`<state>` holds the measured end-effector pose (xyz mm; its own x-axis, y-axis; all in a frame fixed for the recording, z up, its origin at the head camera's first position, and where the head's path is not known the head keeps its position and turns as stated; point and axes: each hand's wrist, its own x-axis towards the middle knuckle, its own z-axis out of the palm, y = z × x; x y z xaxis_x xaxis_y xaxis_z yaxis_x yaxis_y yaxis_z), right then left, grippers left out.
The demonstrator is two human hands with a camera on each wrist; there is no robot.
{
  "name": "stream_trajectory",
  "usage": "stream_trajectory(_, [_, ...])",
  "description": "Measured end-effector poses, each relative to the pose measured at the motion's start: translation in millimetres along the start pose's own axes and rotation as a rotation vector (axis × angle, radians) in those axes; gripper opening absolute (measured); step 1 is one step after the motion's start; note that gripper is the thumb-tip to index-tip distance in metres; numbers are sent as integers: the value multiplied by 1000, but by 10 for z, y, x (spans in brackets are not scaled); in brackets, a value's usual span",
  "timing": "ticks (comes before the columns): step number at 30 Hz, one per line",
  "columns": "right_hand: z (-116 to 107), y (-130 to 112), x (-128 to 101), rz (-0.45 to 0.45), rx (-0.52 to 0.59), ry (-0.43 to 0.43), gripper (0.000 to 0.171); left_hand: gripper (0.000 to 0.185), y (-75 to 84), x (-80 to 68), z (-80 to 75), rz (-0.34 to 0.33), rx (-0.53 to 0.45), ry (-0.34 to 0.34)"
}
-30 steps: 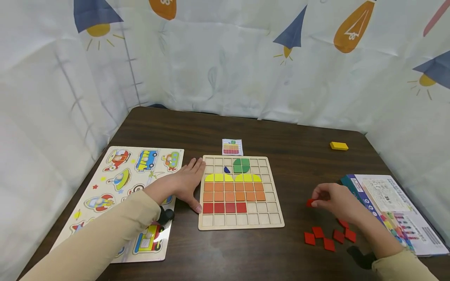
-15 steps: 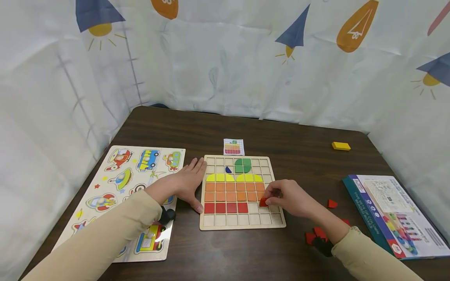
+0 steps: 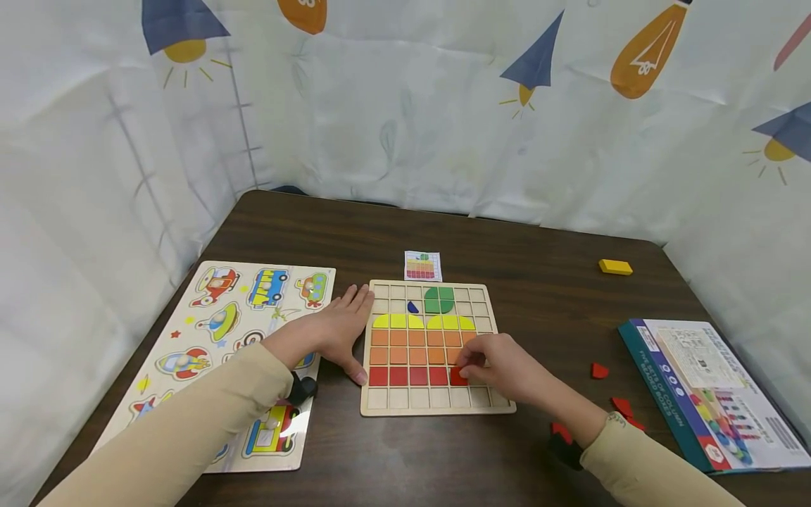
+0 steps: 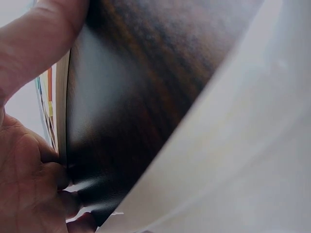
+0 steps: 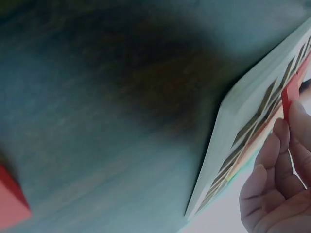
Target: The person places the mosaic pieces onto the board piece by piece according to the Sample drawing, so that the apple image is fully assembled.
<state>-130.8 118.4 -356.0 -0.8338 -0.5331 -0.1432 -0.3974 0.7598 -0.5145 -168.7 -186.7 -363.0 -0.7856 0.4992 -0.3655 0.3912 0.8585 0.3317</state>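
My right hand pinches a red tile at my fingertips, down on the grid board beside the red row, while my left hand lies flat, fingers relaxed, bracing the board's left edge.

Dark table; boards, box

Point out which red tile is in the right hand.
The red tile at the right end of the board's red row, pinched by the right hand. The other loose red tiles lie untouched on the table.
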Motion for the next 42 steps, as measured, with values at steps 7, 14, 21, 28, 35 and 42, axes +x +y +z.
stream_trajectory(7, [55,-9,1,-71,-88,52,8,142,8,8,4,-3,4,-6])
stream_trajectory(14, [85,15,-13,-68,-92,69,10,142,29,-2,0,-6,4,-5])
stream_trajectory(21, [-60,213,-160,7,-103,132,8,141,40,-1,2,-8,2,-7])
stream_trajectory(28, [-291,612,-481,123,-153,175,7,142,31,3,-8,-8,3,-11])
stream_trajectory(35, [-471,960,-854,198,-138,126,9,142,16,7,-15,-11,-4,-11])
stream_trajectory(42, [-495,1131,-1131,172,-68,-46,19,142,17,-3,-17,-12,-2,-17])
